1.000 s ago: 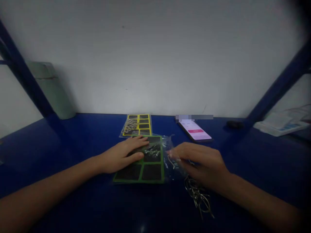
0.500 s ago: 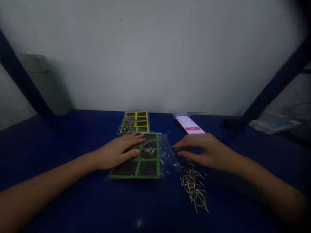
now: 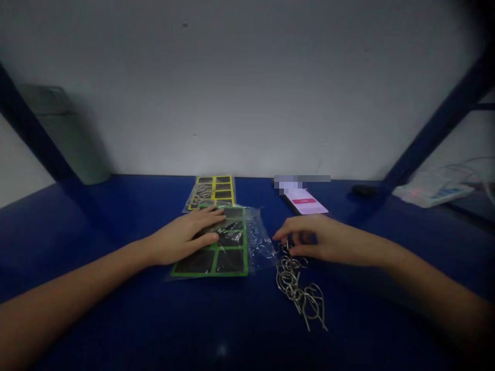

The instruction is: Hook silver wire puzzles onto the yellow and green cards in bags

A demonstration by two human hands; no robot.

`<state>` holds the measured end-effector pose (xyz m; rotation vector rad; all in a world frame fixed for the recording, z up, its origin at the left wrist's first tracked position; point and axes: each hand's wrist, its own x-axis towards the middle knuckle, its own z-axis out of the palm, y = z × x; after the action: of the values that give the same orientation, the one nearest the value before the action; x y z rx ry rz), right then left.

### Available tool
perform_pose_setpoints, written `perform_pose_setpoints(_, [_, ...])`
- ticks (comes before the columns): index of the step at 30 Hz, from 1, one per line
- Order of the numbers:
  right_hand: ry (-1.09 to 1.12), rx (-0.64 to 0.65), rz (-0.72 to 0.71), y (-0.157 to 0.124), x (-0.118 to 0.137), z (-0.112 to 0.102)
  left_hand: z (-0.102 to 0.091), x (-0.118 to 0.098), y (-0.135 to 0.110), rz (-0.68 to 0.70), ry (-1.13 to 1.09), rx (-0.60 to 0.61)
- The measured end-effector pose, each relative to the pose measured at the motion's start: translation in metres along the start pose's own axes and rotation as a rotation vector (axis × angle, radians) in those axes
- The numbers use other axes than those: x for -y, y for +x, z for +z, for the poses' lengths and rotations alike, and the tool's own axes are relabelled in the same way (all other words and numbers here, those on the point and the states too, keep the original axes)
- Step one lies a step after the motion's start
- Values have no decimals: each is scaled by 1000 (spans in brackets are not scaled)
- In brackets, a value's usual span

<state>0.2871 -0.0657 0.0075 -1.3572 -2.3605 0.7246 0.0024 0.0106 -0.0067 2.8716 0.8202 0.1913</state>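
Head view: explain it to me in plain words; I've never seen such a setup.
No machine here: a person works bare-handed, and the camera worn on their head looks forward and down. The left hand rests flat on a green-bordered, dark-panelled sheet in clear plastic. The right hand is at a heap of silvery bent-wire pieces; whether it grips one is unclear. Farther back on the blue tabletop lie a yellow-bordered, dark-panelled sheet and a phone with a lit screen.

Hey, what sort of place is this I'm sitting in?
Probably a small indoor desk or workstation: a blue tabletop set against a pale wall, with slanting-looking blue posts at both sides.
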Motion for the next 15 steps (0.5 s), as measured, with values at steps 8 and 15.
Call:
perform_pose_setpoints(8, [214, -193, -49, 12, -12, 9, 1, 0, 0, 9, -16, -13])
perform_pose_setpoints(15, [308, -456, -44, 9, -7, 2, 1, -1, 0, 4, -21, -4])
